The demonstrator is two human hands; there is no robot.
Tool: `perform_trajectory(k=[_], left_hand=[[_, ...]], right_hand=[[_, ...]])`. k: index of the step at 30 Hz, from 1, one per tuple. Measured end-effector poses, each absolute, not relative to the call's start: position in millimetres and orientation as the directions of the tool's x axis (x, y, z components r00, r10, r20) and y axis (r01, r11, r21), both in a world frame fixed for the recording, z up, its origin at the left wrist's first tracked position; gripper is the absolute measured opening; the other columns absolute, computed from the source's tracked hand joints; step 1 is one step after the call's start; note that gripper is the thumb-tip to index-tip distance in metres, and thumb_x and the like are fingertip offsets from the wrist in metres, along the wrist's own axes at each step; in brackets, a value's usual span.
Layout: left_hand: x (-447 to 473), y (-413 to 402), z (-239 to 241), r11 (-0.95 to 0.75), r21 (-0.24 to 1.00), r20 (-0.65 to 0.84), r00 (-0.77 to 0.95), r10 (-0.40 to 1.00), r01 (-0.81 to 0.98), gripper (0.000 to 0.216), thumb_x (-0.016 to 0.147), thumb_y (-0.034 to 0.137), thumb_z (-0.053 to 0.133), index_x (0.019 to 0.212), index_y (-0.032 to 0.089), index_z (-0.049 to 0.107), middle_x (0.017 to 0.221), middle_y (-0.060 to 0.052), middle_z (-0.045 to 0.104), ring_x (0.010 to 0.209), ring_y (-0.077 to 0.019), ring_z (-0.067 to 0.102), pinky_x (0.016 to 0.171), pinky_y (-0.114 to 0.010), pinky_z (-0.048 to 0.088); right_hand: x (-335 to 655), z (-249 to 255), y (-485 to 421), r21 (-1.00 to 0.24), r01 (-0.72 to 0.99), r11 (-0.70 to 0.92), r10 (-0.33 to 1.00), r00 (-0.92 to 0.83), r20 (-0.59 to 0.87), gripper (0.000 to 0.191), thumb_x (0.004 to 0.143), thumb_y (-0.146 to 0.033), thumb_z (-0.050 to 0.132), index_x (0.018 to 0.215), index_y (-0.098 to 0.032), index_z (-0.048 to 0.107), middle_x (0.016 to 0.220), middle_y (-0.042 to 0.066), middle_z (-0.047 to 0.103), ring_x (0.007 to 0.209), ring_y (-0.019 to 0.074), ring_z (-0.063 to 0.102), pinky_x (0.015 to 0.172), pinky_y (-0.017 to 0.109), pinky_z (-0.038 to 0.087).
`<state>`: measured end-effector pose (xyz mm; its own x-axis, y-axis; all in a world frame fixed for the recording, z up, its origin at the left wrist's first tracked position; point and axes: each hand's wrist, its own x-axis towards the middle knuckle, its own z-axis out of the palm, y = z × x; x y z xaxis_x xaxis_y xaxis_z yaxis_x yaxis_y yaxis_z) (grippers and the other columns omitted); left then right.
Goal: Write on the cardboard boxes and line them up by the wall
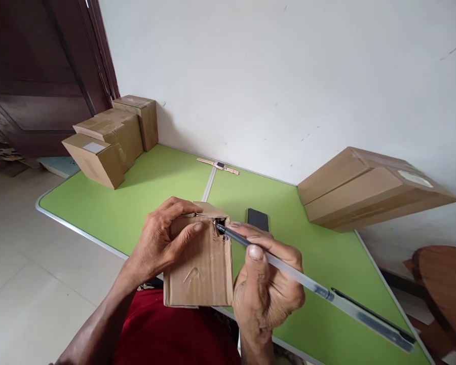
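Cardboard box sits between my hands, over the near edge of the green table; I cannot tell whether its underside rests on anything. A ragged hole is already broken through its upper right corner, dark inside, with frayed brown edges. I judge the work only partly along: that one corner is opened up, while the rest of the face towards me is whole. The face is ribbed with creases, shows a small bent tear mark low down, and its top edge is a little lifted and crumpled.

My left hand clasps the box, thumb flat on the front, fingers over the top edge. My right hand pinches a pen between thumb and fingers, its dark tip at the hole and its clear cap pushed on the back end. How deep the tip goes, I cannot tell.

Just past my right hand lies a black phone, and near the wall a watch with a pink strap. Three closed boxes stand together to the left; a larger carton stands at the right edge.
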<state>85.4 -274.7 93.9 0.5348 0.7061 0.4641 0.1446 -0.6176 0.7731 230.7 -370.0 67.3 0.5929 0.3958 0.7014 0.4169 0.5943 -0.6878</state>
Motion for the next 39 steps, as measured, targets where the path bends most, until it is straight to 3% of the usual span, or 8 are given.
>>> perform_trajectory(k=[15,21,25,28,30,31,35,39], left_hand=[[91,-279,97,-0.619,0.756,0.447,0.525,0.724,0.211,0.017,0.103,0.030,0.067,0.114,0.021,0.076,0.113,-0.007,0.077,0.108,-0.0218,0.073,0.093,-0.032,0.055],[91,-279,96,-0.618,0.755,0.443,0.526,0.727,0.219,0.018,0.103,0.032,0.067,0.114,0.021,0.075,0.114,-0.007,0.077,0.108,-0.0217,0.073,0.094,-0.032,0.055],[89,-279,95,-0.622,0.752,0.446,0.525,0.725,0.221,0.018,0.103,0.032,0.066,0.114,0.021,0.075,0.114,-0.007,0.076,0.107,-0.0215,0.073,0.093,-0.032,0.055],[85,-279,95,-0.624,0.746,0.446,0.522,0.727,0.232,0.018,0.103,0.032,0.066,0.115,0.022,0.075,0.114,-0.007,0.076,0.108,-0.0215,0.073,0.094,-0.032,0.056],[81,-279,94,-0.626,0.742,0.449,0.517,0.729,0.239,0.019,0.103,0.032,0.066,0.116,0.023,0.076,0.115,-0.007,0.076,0.108,-0.0218,0.073,0.094,-0.032,0.057],[80,-278,94,-0.626,0.741,0.449,0.515,0.730,0.242,0.019,0.103,0.033,0.066,0.116,0.023,0.076,0.115,-0.007,0.076,0.108,-0.0221,0.073,0.094,-0.032,0.057],[76,-276,93,-0.625,0.738,0.452,0.503,0.736,0.252,0.019,0.103,0.035,0.066,0.114,0.024,0.076,0.114,-0.007,0.077,0.107,-0.0236,0.074,0.092,-0.033,0.059],[75,-274,92,-0.616,0.745,0.444,0.499,0.744,0.256,0.019,0.102,0.037,0.068,0.113,0.025,0.076,0.114,-0.006,0.077,0.107,-0.0233,0.074,0.092,-0.032,0.059]], right_hand=[[245,66,-383,-0.726,0.468,0.504,0.491,0.536,0.686,0.013,0.103,-0.015,0.059,0.106,-0.024,0.068,0.097,0.003,0.077,0.099,0.0210,0.071,0.095,0.040,0.057],[252,69,-392,-0.765,0.460,0.450,0.470,0.607,0.642,0.006,0.103,-0.021,0.064,0.101,-0.023,0.070,0.091,0.003,0.075,0.095,0.0209,0.073,0.085,0.036,0.059],[279,77,-381,-0.826,0.306,0.474,0.426,0.741,0.519,0.015,0.103,-0.037,0.067,0.097,-0.024,0.066,0.083,0.000,0.071,0.080,0.0206,0.073,0.069,0.034,0.060],[312,66,-356,-0.915,0.399,0.067,0.585,0.727,0.360,0.028,0.109,-0.047,0.053,0.093,-0.024,0.060,0.070,-0.003,0.062,0.062,0.0184,0.064,0.057,0.029,0.051],[329,48,-335,-0.697,0.596,-0.399,0.790,0.609,0.069,0.034,0.112,-0.042,0.045,0.088,-0.023,0.060,0.071,0.000,0.065,0.066,0.0187,0.065,0.061,0.029,0.048],[333,37,-325,-0.591,0.639,-0.492,0.815,0.577,-0.055,0.032,0.110,-0.037,0.051,0.084,-0.021,0.062,0.075,0.003,0.068,0.071,0.0197,0.067,0.065,0.030,0.048],[330,-6,-304,-0.413,0.674,-0.612,0.789,0.548,-0.277,0.020,0.103,-0.035,0.069,0.096,-0.016,0.071,0.100,0.007,0.076,0.093,0.0216,0.073,0.086,0.038,0.059],[323,-25,-304,-0.339,0.671,-0.660,0.748,0.543,-0.382,0.029,0.104,-0.041,0.069,0.120,-0.017,0.071,0.122,0.008,0.074,0.107,0.0239,0.073,0.095,0.046,0.062]])
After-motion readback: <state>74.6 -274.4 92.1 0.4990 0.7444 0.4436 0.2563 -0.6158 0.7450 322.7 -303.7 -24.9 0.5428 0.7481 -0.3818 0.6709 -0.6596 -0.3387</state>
